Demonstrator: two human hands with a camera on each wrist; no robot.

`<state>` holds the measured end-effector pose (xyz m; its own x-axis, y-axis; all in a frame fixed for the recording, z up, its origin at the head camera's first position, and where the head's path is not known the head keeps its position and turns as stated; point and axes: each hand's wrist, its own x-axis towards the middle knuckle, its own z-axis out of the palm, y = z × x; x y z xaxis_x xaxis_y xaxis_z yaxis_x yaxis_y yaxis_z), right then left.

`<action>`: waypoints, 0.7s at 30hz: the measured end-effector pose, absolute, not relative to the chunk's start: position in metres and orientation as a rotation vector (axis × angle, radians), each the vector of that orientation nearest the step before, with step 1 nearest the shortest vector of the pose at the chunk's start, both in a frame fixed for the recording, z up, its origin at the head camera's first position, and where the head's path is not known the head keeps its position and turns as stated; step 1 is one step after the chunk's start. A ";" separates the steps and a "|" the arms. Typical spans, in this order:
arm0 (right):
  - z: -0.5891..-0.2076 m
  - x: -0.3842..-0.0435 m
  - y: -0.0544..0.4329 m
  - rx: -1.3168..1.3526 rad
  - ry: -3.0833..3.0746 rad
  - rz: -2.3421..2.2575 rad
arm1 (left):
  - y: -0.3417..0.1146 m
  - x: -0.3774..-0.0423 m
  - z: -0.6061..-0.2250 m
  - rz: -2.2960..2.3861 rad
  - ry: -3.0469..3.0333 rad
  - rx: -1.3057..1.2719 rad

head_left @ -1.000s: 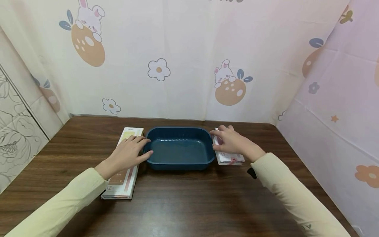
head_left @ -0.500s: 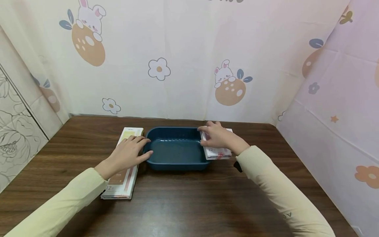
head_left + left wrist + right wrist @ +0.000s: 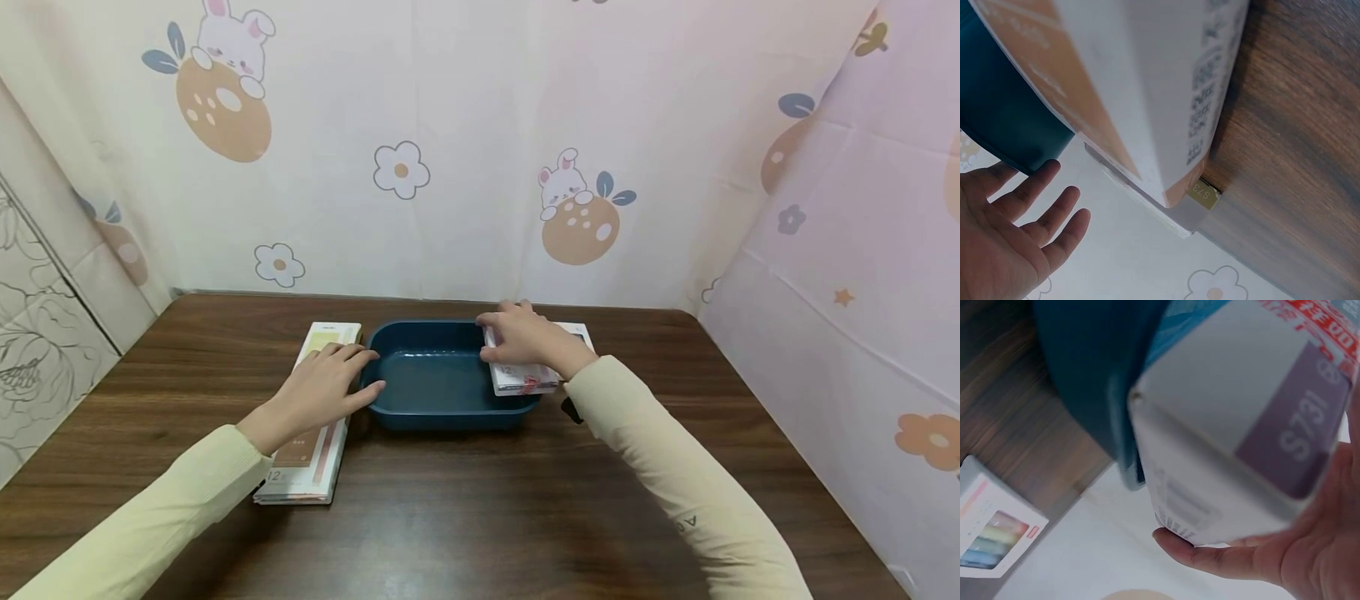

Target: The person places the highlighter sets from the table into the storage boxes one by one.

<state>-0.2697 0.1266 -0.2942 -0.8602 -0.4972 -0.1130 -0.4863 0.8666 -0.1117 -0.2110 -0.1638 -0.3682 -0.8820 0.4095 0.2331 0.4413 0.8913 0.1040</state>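
My right hand (image 3: 521,337) grips a small white cardboard box (image 3: 517,382), fingers at its left side, over the right end of a dark teal plastic bin (image 3: 450,421). In the right wrist view the held box (image 3: 1210,412) shows a purple "S731" label, and its lower corner overlaps the bin's rim (image 3: 1124,425). My left hand (image 3: 322,383) has its fingers and thumb extended at the bin's left rim, and the left wrist view shows the fingertips at the bin's wall (image 3: 1010,119). Beneath that hand lie long white boxes (image 3: 300,475).
Another white box (image 3: 576,331) stands behind my right wrist; its window with coloured contents shows in the right wrist view, where that box (image 3: 997,519) sits at left. A patterned curtain (image 3: 465,242) hangs behind the brown wooden table (image 3: 450,517).
My right hand has carried the white box leftward from beside the bin to over its right end, uncovering another box behind. My left hand stays at the left rim.
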 end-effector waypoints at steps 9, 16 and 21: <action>-0.296 -0.278 0.105 -0.706 2.906 -0.093 | -0.168 -0.217 -0.370 -0.234 -2.847 -0.666; -0.304 -0.280 0.095 -0.662 2.906 -0.127 | -0.171 -0.221 -0.370 -0.238 -2.843 -0.676; -0.314 -0.280 0.090 -0.670 2.917 -0.085 | -0.172 -0.224 -0.371 -0.237 -2.836 -0.684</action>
<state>-0.2802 0.0905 -0.3136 -0.8895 -0.4380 -0.1304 -0.4297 0.8987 -0.0880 -0.2245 -0.1722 -0.3708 -0.8692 0.4304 0.2435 0.4648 0.8791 0.1053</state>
